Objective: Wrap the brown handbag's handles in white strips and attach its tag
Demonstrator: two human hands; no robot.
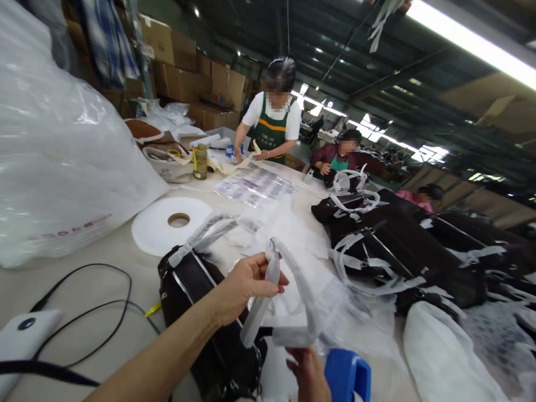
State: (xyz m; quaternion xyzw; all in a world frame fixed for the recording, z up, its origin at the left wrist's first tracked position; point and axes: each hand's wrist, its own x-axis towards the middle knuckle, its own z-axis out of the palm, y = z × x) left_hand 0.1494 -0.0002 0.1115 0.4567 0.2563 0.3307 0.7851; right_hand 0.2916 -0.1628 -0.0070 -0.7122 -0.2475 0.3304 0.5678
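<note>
The left hand (247, 282) pinches the top of a white wrapped strap (268, 290), thumb and fingers closed on it near its bend, and the strap hangs down from there in a loop. The right hand (307, 371) comes up from the near edge under the loop's lower end — it looks to be touching the wrapping, though I cannot tell whether its fingers close on it. Just right of that hand sits a blue tape dispenser (347, 374). Below the left forearm lies a dark brown handbag (196, 312), its other handle wrapped in white too. Farther left on the table (84, 285) rests a flat white tape roll (171, 223), with a black cable (104, 312) curling near a white device (25, 329). To the right, dark bags (397, 245) pile up — beyond them a person in a green apron (270, 128) works at the far end.
</note>
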